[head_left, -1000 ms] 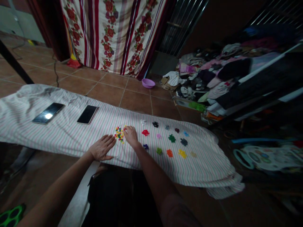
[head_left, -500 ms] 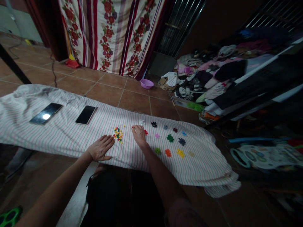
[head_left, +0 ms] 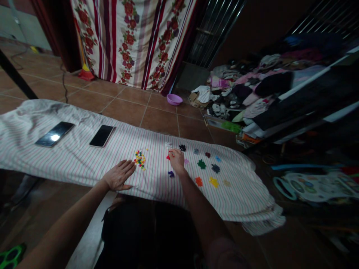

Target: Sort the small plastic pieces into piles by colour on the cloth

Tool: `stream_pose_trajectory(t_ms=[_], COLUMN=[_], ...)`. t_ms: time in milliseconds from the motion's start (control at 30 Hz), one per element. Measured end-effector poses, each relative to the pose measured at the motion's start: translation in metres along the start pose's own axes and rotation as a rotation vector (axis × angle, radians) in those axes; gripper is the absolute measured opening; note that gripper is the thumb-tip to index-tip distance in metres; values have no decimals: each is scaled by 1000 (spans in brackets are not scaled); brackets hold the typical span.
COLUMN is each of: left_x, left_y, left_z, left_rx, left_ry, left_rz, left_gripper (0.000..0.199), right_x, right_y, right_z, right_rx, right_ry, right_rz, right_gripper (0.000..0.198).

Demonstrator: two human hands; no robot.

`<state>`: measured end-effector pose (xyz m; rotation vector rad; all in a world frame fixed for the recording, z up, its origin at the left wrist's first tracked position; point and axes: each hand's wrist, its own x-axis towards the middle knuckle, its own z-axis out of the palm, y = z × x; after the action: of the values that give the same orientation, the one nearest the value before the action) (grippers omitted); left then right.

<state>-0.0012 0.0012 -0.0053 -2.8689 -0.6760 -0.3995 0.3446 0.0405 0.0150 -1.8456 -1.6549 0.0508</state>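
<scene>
At the lower left corner, closest to my view, a green object (head_left: 12, 256) is cut off by the border, and I cannot say what it is. On the striped cloth over the surface (head_left: 238, 203), the left hand (head_left: 120, 175) lies flat with its fingers extended, just beside a mixed pile (head_left: 139, 160) of small red, yellow, green and white pieces; I see nothing gripped in it. To the right of this pile is a small purple heap (head_left: 171, 174). A little farther, the right hand (head_left: 177, 160) has its fingers bent down at the red pieces (head_left: 168, 157). Whether it pinches one, I cannot tell, because the hand covers much of this heap; it also partly hides the pink heap (head_left: 186, 161).

I judge the pieces to be very light and rather hard, probably plastic, not fragile, but easy to scatter or to let slip. I would take one by its opposite sides, with only the tips of thumb and forefinger. Their exact shape is too small for me to make out. Far behind, on the floor beyond the purple bowl (head_left: 174, 99), the heaped clothes (head_left: 249, 84) dissolve into shadow.
</scene>
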Motion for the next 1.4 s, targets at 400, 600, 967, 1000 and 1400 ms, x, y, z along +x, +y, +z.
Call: stream_pose_trajectory(t_ms=[400,600,967,1000,1400], left_x=[0,0,0,0,-1], left_y=[1,0,0,0,0], left_z=[-1,-1,-1,-1,1], left_rx=[-37,-25,-44,-42,-20], left_ry=[-4,-1,-16,-17,4], left_rz=[-19,-11,-13,-14,-2], left_gripper=[81,81,81,81,82], right_x=[-4,-5,-7,-7,-10], right_y=[2,-1,-3,-3,-3], right_z=[8,6,9,9,6], right_rx=[-56,-97,-117,-117,-116], right_ry=[-80,-122,-119,-119,-151], right_rz=[-2,16,-2,-7,-53], right_gripper=[23,25,30,30,23])
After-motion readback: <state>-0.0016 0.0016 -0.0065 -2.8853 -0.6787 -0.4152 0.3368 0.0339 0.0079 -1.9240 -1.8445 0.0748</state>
